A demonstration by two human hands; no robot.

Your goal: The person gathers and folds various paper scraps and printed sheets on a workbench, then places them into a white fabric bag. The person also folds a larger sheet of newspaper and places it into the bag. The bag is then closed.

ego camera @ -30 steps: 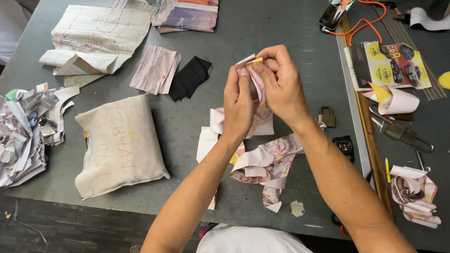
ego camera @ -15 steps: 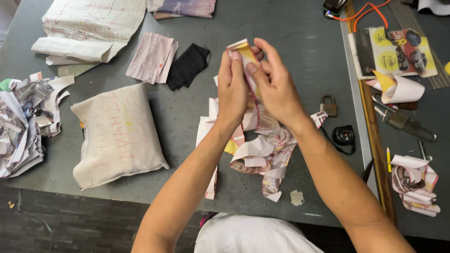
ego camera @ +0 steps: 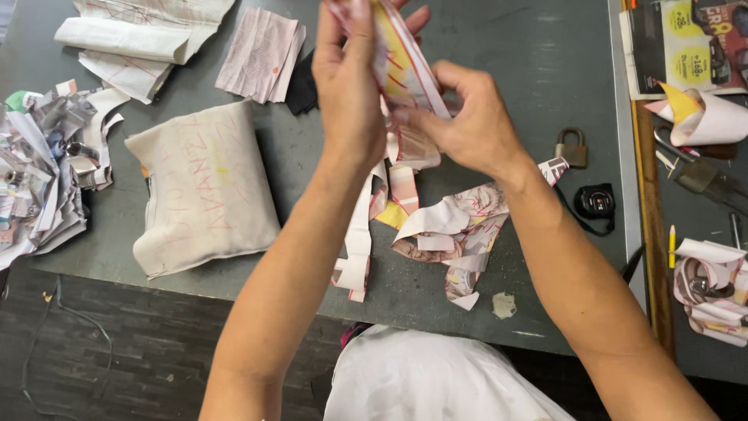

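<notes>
Both hands are raised above the grey table (ego camera: 506,47) and hold one folded strip of printed paper (ego camera: 399,70), white with yellow and red marks. My left hand (ego camera: 347,86) grips its upper end. My right hand (ego camera: 467,121) pinches the lower part of the same strip. Under the hands lies a heap of torn paper strips (ego camera: 448,234). A cream stuffed cloth pouch (ego camera: 199,187) rests on the table left of my left forearm.
Crumpled newspaper (ego camera: 43,175) piles at the left edge. Folded papers (ego camera: 144,35) and a pink lined sheet (ego camera: 261,54) lie at the back. A brass padlock (ego camera: 573,148), a black tape measure (ego camera: 596,203), a magazine (ego camera: 689,43) and paper cones (ego camera: 705,117) sit to the right.
The hands have come up closer to the camera with the strip, and the view has shifted so the table things sit lower and larger.
</notes>
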